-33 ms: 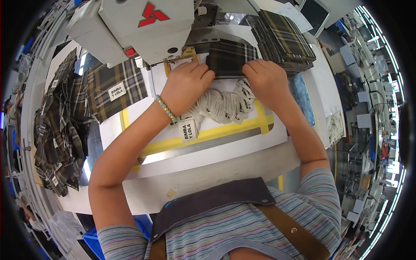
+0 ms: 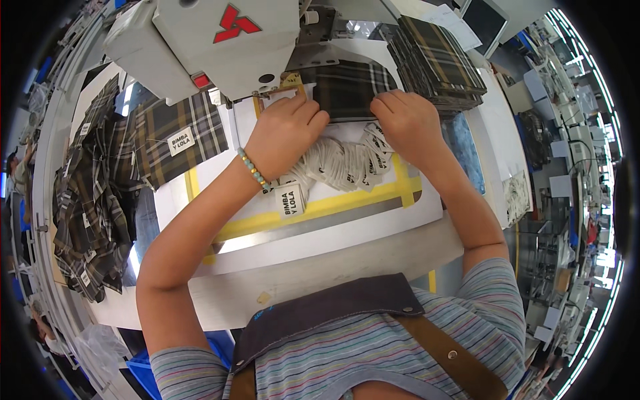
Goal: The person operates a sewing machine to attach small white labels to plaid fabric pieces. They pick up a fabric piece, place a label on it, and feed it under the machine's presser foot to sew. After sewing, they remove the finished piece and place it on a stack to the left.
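A dark plaid fabric piece (image 2: 350, 92) lies flat beside the head of a white sewing machine (image 2: 220, 47). My left hand (image 2: 287, 130), with a beaded bracelet at the wrist, pinches its near left corner. At the near right corner my right hand (image 2: 408, 123) has its fingers closed on the same piece. Between and below my hands, a fanned row of white printed labels (image 2: 340, 163) rests on the work plate. One folded label (image 2: 290, 200) lies nearest to me. The fingertips of my left hand are partly hidden behind its knuckles.
Stacked plaid pieces (image 2: 440, 57) stand at the far right. Left of the machine lie a labelled plaid piece (image 2: 177, 137) and a loose heap of labelled plaid pieces (image 2: 93, 213). Yellow tape (image 2: 320, 212) frames the plate. A blue bin (image 2: 143, 373) sits below the table at left.
The plaid piece has shifted very slightly left between my hands. My right hand has moved a little left with it. Both hands keep their pinch.
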### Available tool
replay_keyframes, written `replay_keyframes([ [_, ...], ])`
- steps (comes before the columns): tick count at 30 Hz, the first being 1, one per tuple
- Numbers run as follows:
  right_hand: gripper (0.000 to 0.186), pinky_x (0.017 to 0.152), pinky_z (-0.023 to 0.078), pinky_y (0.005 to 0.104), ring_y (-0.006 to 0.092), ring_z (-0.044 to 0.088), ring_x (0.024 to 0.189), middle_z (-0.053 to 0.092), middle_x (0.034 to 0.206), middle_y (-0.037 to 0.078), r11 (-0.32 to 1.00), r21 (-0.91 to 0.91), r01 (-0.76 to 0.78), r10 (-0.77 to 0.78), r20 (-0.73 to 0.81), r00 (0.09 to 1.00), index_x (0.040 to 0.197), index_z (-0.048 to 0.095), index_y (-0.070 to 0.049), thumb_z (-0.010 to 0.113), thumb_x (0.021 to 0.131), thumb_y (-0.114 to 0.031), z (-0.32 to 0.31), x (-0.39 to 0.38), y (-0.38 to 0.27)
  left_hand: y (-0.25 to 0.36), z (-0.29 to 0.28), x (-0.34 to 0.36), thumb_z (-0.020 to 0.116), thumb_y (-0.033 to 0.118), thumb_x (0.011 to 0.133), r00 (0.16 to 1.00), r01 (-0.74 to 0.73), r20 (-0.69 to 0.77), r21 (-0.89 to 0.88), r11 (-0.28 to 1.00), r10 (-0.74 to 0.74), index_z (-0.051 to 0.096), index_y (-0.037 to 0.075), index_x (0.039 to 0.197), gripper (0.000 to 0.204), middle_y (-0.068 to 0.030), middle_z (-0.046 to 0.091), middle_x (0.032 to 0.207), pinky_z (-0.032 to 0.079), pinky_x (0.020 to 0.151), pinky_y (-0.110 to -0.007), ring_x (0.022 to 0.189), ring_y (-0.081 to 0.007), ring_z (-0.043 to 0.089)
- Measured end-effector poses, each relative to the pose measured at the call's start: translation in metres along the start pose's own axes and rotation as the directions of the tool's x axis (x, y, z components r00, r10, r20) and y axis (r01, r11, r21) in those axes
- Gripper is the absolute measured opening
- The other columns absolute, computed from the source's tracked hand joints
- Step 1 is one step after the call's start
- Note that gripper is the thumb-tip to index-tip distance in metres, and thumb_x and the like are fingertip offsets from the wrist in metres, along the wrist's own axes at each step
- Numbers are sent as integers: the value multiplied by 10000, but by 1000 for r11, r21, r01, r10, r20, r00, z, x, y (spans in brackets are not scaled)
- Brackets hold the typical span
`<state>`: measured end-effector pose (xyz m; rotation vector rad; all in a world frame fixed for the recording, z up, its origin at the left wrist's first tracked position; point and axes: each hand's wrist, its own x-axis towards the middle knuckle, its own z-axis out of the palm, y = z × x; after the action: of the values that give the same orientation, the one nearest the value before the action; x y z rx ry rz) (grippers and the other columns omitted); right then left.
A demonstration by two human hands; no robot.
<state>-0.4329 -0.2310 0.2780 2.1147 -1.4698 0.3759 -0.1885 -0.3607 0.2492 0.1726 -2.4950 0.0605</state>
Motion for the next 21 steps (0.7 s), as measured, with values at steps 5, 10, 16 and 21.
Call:
replay_keyframes([
  [5, 150, 753, 569, 338, 212, 717, 920, 720, 964, 22, 991, 53, 119, -117, -38, 992, 929, 700, -91, 712, 781, -68, 27, 17, -2, -5, -13, -24, 713, 93, 777, 997, -64, 44, 138, 988, 59, 650, 67, 940, 176, -71, 682, 978, 560, 780, -386, 899, -253, 669],
  [10, 209, 902, 588, 372, 234, 707, 1117, 758, 1153, 50, 981, 143, 132, -147, 99, 984, 1024, 751, -73, 697, 824, -53, 44, 35, -10, -9, -29, -47, 713, 121, 796, 989, -60, 145, 291, 955, 18, 641, 89, 898, 129, -43, 629, 895, 545, 775, -351, 867, -220, 642],
  [16, 281, 1049, 538, 436, 291, 646, 1251, 735, 1292, 80, 932, 353, -81, -2, 229, 974, 1206, 772, -70, 696, 938, -105, 20, 29, 6, -15, -58, -78, 691, 43, 831, 950, 97, 246, 347, 933, -190, 715, 24, 1085, 256, -95, 720, 1150, 573, 930, -398, 1047, -269, 673],
  [21, 378, 1254, 395, 477, 333, 471, 1511, 609, 1553, 92, 880, 457, -130, -26, 321, 947, 1413, 709, -99, 623, 1055, -188, 8, 10, -2, 0, -64, -91, 697, 33, 904, 933, 259, 209, 178, 949, -294, 689, -6, 1311, 409, -112, 692, 1404, 549, 1044, -435, 1274, -318, 634],
])
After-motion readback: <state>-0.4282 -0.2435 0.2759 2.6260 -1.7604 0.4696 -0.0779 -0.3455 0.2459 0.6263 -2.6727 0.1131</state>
